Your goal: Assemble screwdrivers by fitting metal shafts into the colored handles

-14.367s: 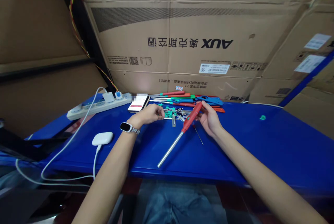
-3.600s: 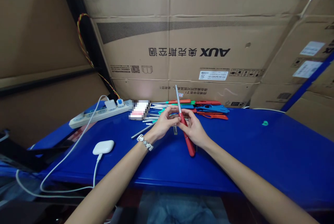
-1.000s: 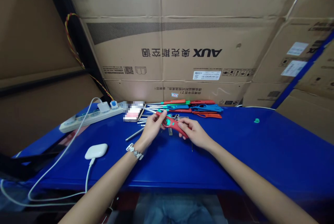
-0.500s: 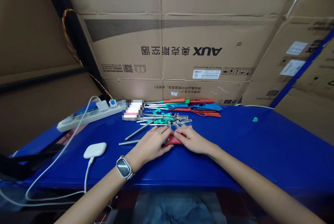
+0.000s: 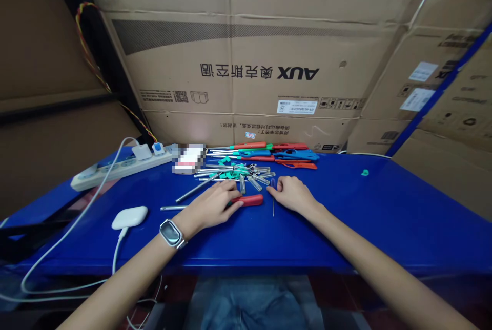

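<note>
My left hand point(image 5: 213, 204) is closed around a long-necked lighter with a red handle point(image 5: 251, 200). The lighter's metal tube point(image 5: 172, 208) sticks out to the left from under the hand. My right hand point(image 5: 294, 196) has its fingers curled, with thumb and forefinger at a small screwdriver point(image 5: 273, 206) that has a thin shaft and a purplish handle. Just beyond both hands lie loose clear fuel tanks point(image 5: 254, 183), metal tubes point(image 5: 198, 187) and small green parts point(image 5: 226, 172) in a pile.
Assembled lighters point(image 5: 295, 155) in red, blue and orange lie along the cardboard wall point(image 5: 261, 43). A phone point(image 5: 189, 158), a power strip point(image 5: 123, 167) and a white earbud case point(image 5: 129, 217) with its cable are on the left. One green piece point(image 5: 365, 172) sits far right.
My right hand has come off the red lighter and moved right, to the small screwdriver. My left hand still holds the lighter. The whole view has shifted slightly.
</note>
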### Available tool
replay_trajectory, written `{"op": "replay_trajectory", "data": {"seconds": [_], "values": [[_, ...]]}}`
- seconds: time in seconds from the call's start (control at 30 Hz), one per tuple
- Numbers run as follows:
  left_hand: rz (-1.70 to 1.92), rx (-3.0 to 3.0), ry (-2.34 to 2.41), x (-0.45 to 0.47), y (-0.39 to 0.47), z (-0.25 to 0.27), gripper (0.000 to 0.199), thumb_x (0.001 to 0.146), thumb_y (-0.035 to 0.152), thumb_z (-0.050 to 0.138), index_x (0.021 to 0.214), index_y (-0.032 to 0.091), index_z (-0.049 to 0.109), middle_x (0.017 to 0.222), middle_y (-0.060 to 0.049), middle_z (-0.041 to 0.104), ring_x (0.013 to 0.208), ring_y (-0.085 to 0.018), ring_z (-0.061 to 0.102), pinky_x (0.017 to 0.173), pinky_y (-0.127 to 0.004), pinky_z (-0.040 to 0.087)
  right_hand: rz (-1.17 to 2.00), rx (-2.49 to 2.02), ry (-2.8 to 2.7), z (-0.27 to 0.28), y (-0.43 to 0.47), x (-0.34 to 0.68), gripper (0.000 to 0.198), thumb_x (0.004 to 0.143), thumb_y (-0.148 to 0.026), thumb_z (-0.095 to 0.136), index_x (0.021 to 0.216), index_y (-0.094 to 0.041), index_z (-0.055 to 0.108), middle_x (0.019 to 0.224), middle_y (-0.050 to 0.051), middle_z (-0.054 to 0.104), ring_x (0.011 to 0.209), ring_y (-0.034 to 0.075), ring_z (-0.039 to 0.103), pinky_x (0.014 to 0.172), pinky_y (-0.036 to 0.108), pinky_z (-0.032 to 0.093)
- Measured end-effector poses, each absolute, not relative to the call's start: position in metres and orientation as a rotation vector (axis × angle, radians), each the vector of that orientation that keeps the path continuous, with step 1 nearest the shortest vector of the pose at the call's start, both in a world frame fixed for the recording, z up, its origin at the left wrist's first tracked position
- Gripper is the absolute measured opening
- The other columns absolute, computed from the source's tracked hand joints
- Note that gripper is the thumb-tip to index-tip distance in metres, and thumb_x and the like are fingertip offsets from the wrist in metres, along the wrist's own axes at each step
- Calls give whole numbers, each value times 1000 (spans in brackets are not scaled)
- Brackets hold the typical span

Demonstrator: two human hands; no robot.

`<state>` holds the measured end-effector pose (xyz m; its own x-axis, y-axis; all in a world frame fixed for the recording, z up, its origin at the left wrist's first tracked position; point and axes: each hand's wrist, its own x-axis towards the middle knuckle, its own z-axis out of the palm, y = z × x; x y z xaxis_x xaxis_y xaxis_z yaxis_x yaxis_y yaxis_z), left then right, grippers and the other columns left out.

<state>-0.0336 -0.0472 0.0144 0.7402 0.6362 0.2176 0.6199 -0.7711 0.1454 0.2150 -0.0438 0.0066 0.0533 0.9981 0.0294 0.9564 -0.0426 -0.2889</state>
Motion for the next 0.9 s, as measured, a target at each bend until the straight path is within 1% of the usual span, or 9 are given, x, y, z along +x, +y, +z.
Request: {"op": "replay_trajectory", "data": {"seconds": [0.13, 0.23, 0.33, 0.43, 0.5, 0.6, 0.73, 0.8, 0.9], "values": [[374, 2854, 1029, -35, -42, 18, 37, 101, 38, 38, 110, 19, 68, 99, -9, 62, 93, -23, 59, 87, -37, 46, 210, -2089, -2006, 6, -43, 212, 17, 81, -33, 57, 72, -20, 60, 78, 10, 70, 76, 26, 68, 57, 29, 34], [418, 2907, 1042, -38, -39, 14, 38, 101, 36, 36, 114, 20, 68, 102, -10, 61, 95, -23, 57, 87, -38, 46, 290, -1906, -1918, 5, -46, 216, 19, 79, -32, 58, 64, -20, 56, 66, 7, 66, 66, 22, 64, 56, 28, 36], [413, 2950, 1073, -40, -39, 9, 39, 102, 32, 35, 122, 20, 65, 103, -10, 60, 96, -24, 56, 86, -39, 45, 550, -1537, -1745, 6, -45, 216, 24, 80, -38, 60, 65, -20, 53, 59, 3, 63, 55, 16, 58, 51, 26, 38], [439, 2956, 1066, -37, -40, 10, 37, 101, 34, 36, 117, 21, 66, 105, -10, 59, 97, -23, 55, 89, -39, 44, 878, -1198, -1533, 12, -39, 209, 31, 79, -48, 64, 76, -20, 52, 66, 2, 67, 44, 11, 52, 40, 23, 37], [474, 2953, 1044, -31, -39, 14, 34, 100, 39, 39, 111, 21, 67, 107, -9, 59, 99, -24, 56, 90, -40, 44, 1016, -1061, -1449, 17, -33, 200, 37, 75, -50, 68, 85, -21, 49, 69, 0, 68, 40, 9, 51, 34, 20, 36], [443, 2931, 994, -16, -32, 22, 35, 93, 49, 52, 105, 20, 67, 103, -9, 61, 99, -25, 57, 88, -39, 45, 1044, -940, -1413, 20, -26, 186, 41, 72, -45, 72, 93, -22, 46, 64, -6, 64, 39, 9, 53, 33, 19, 42], [389, 2845, 996, 0, -20, 22, 40, 81, 53, 69, 104, 20, 67, 100, -7, 64, 95, -26, 61, 84, -36, 47, 1016, -849, -1420, 14, -24, 177, 32, 76, -37, 68, 91, -23, 45, 66, -7, 62, 41, 8, 54, 37, 20, 47], [423, 2805, 1015, 1, -18, 17, 37, 81, 50, 70, 102, 20, 68, 97, -6, 64, 95, -25, 61, 81, -35, 48, 1010, -835, -1443, 8, -26, 176, 27, 78, -34, 66, 91, -23, 46, 69, -6, 63, 44, 8, 56, 41, 21, 50], [497, 2766, 1007, -2, -22, 9, 29, 86, 45, 66, 101, 20, 67, 98, -6, 63, 96, -25, 61, 81, -33, 48, 987, -862, -1491, 3, -30, 177, 23, 79, -33, 64, 90, -23, 46, 71, -5, 62, 47, 9, 56, 44, 22, 51]]}}
